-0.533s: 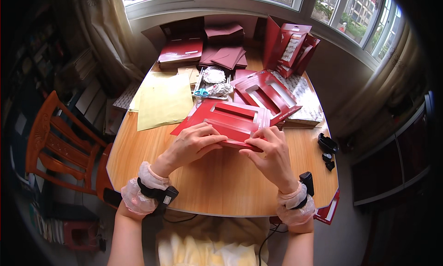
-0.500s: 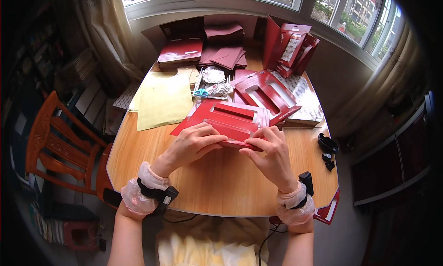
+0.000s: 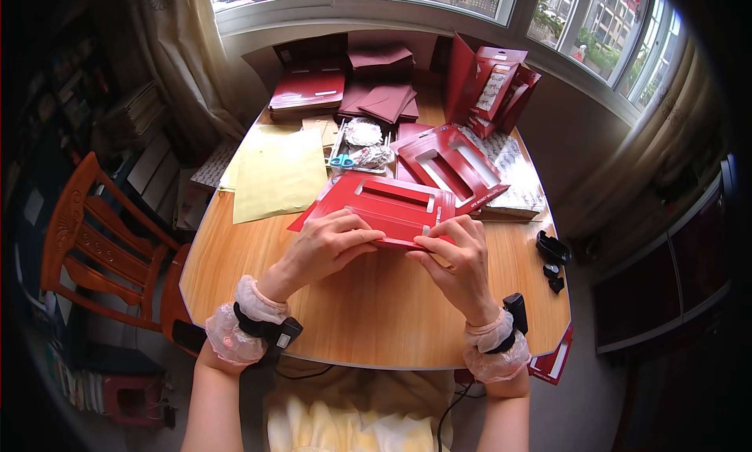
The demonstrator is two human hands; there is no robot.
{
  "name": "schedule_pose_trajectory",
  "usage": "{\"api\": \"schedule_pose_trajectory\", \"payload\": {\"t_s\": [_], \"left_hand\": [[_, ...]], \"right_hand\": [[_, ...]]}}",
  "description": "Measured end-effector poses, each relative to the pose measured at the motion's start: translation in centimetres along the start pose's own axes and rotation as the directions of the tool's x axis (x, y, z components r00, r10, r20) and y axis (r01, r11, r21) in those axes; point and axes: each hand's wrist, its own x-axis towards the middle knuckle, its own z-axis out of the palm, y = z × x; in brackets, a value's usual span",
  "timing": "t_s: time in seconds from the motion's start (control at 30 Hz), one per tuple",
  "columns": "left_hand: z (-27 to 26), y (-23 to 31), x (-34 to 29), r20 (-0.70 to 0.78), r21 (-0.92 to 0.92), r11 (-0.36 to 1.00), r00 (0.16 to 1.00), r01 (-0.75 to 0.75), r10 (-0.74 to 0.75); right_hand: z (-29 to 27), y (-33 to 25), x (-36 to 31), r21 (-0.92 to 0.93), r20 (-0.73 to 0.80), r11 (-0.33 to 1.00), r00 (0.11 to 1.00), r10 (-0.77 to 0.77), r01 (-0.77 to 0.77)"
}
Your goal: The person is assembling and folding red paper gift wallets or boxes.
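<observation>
Both my hands pinch the near edge of a red cardboard package (image 3: 392, 210) with long window cut-outs, its far side slanting away over the table. My left hand (image 3: 333, 244) grips the edge left of its middle, thumb and fingers pressed together. Near the right end, my right hand (image 3: 456, 252) holds the same edge between thumb and fingers. Just behind it lies another red windowed package (image 3: 453, 166), tilted on a pile. Light blue scissors (image 3: 341, 161) rest in a small tray beyond the held package.
Yellow paper sheets (image 3: 280, 174) lie at left. Stacked red card (image 3: 309, 90) and dark red envelopes (image 3: 388, 101) stand at the back. Opened red packages (image 3: 493, 88) stand upright at back right. Small black items (image 3: 553, 248) sit by the right edge. A wooden chair (image 3: 110, 244) stands left.
My right hand has shifted very slightly left along the edge of the red package. Otherwise the hold looks the same, and my left hand has hardly moved.
</observation>
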Motion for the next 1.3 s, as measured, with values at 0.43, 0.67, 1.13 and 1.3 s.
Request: {"api": "schedule_pose_trajectory", "payload": {"t_s": [0.43,0.67,1.13,1.3], "left_hand": [[0.1,0.3,0.0,-0.084,0.002,1.0,0.996,-0.01,0.01],[1.3,0.3,0.0,-0.02,0.033,0.997,0.997,-0.074,0.075],[-0.1,-0.8,-0.5,0.01,0.114,0.993,0.999,0.036,-0.037],[-0.2,-1.3,-0.5,-0.007,0.119,0.993,1.0,-0.009,0.01]], "right_hand": [[-0.2,-0.7,0.2,-0.019,-0.044,0.995,0.994,-0.101,0.1],[1.3,-2.5,-0.1,-0.209,0.098,0.959,0.98,-0.172,0.19],[0.3,-0.4,-0.2,-0.137,0.065,0.984,0.992,-0.108,0.116],[0.4,-0.3,0.1,-0.119,0.059,0.984,0.99,-0.125,0.131]]}}
